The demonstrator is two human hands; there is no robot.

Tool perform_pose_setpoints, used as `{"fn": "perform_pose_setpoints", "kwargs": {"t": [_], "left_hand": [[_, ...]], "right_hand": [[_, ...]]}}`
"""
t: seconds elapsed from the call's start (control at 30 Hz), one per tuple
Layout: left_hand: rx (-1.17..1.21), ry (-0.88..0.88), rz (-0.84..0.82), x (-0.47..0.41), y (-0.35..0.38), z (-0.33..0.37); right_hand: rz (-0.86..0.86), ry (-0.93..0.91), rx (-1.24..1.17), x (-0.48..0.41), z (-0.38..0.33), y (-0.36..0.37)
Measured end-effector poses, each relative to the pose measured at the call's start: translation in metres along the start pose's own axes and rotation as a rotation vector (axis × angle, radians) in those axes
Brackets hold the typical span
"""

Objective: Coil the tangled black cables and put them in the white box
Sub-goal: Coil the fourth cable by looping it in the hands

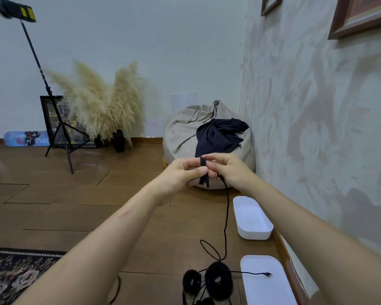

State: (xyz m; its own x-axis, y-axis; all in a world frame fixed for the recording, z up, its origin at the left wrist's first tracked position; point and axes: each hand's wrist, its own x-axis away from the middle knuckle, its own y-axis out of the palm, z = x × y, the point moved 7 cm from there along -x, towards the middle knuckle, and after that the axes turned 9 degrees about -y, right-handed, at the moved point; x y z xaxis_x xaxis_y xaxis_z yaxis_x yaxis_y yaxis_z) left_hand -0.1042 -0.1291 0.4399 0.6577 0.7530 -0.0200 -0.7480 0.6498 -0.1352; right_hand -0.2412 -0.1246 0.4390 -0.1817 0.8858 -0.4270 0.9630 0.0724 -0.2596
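My left hand and my right hand meet in front of me, both pinching a short folded bundle of black cable. From the right hand a long strand of the cable hangs down to the floor. It ends in a loose loop beside two coiled black cables near the bottom of the view. The open white box sits on the floor by the right wall. Its white lid lies nearer to me, with a cable plug end resting on it.
A beige beanbag with a dark cloth on it sits behind my hands against the wall. A light stand, pampas grass and framed pictures stand at the back left. A patterned rug covers the floor at lower left.
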Motion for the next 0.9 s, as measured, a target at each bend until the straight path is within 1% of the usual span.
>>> {"fn": "perform_pose_setpoints", "kwargs": {"t": [0.07,0.17,0.23,0.33,0.4,0.53,0.63,0.7,0.77,0.8,0.83,0.9], "left_hand": [[0.073,0.025,0.036,-0.002,-0.005,0.001],[0.172,0.049,0.116,-0.005,-0.012,0.0],[0.207,0.066,0.178,-0.006,-0.018,0.0],[0.228,0.081,0.29,-0.006,-0.03,-0.002],[0.197,0.1,0.36,-0.005,-0.04,-0.004],[0.008,0.119,0.451,-0.003,-0.052,-0.011],[-0.13,0.102,0.511,-0.003,-0.062,-0.021],[-0.245,0.07,0.477,-0.006,-0.06,-0.027],[-0.421,0.072,0.381,-0.012,-0.046,-0.031],[-0.468,0.073,0.319,-0.014,-0.036,-0.032],[-0.461,0.064,0.252,-0.016,-0.027,-0.033],[-0.371,0.022,0.142,-0.017,-0.015,-0.033]], "right_hand": [[-0.043,0.025,0.037,0.001,0.009,0.013],[-0.083,0.101,0.2,0.001,0.025,0.032],[-0.15,0.1,0.26,0.001,0.031,0.048],[-0.184,0.083,0.245,-0.001,0.025,0.063],[-0.19,0.083,0.27,-0.002,0.018,0.064],[-0.211,0.075,0.417,-0.004,0.011,0.052],[-0.232,0.078,0.4,-0.002,0.006,0.044],[-0.24,0.057,0.405,-0.002,0.0,0.039],[-0.243,0.008,0.444,-0.003,-0.004,0.031],[-0.24,-0.011,0.468,-0.004,-0.005,0.026],[-0.235,-0.026,0.485,-0.004,-0.007,0.021],[-0.222,-0.058,0.509,-0.003,-0.01,0.012]]}}
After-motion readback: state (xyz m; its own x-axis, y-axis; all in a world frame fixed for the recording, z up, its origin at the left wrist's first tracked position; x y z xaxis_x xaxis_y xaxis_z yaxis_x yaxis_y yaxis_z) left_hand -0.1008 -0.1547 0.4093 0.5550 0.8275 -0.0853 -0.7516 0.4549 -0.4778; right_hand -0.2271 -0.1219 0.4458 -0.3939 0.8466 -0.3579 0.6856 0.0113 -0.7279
